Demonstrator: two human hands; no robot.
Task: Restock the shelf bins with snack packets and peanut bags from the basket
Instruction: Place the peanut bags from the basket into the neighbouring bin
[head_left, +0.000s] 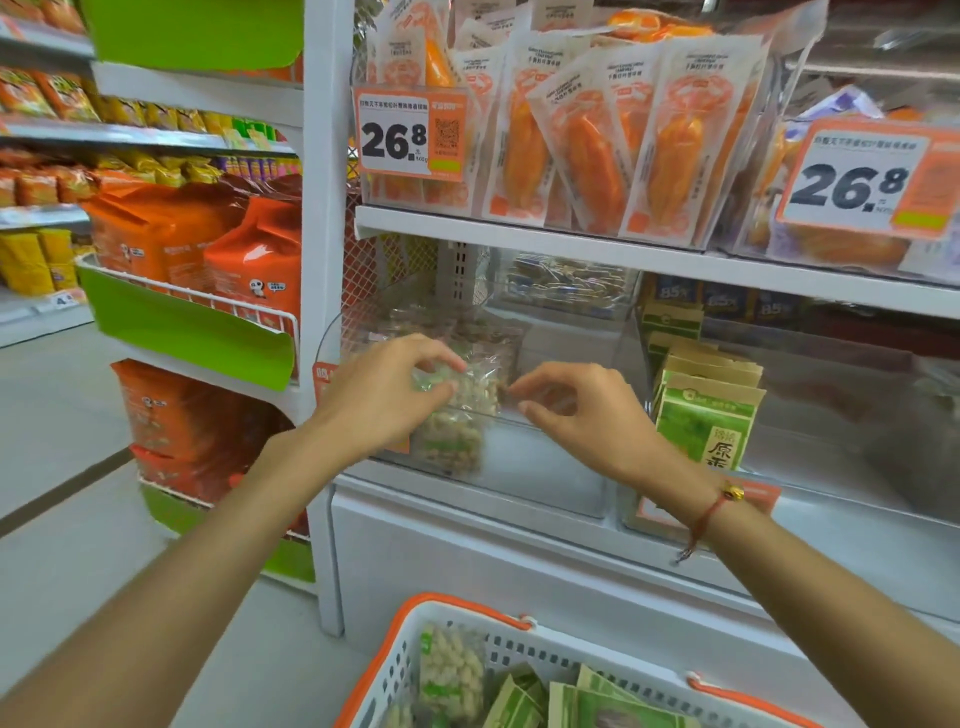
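Observation:
A clear bag of peanuts (457, 415) stands upright inside the left clear shelf bin (545, 467). My left hand (379, 395) grips its top left edge. My right hand (582, 410) pinches its top right corner. More peanut bags lie behind it in the same bin. Below, at the frame's bottom, the white basket with orange handles (519, 654) holds another peanut bag (452, 670) and several green snack packets (597, 701).
The bin to the right holds green and tan snack packets (701, 415). The shelf above carries bins of orange packets with 26.8 price tags (410, 135). A side rack with orange bags (208, 249) stands on the left, beside an aisle floor.

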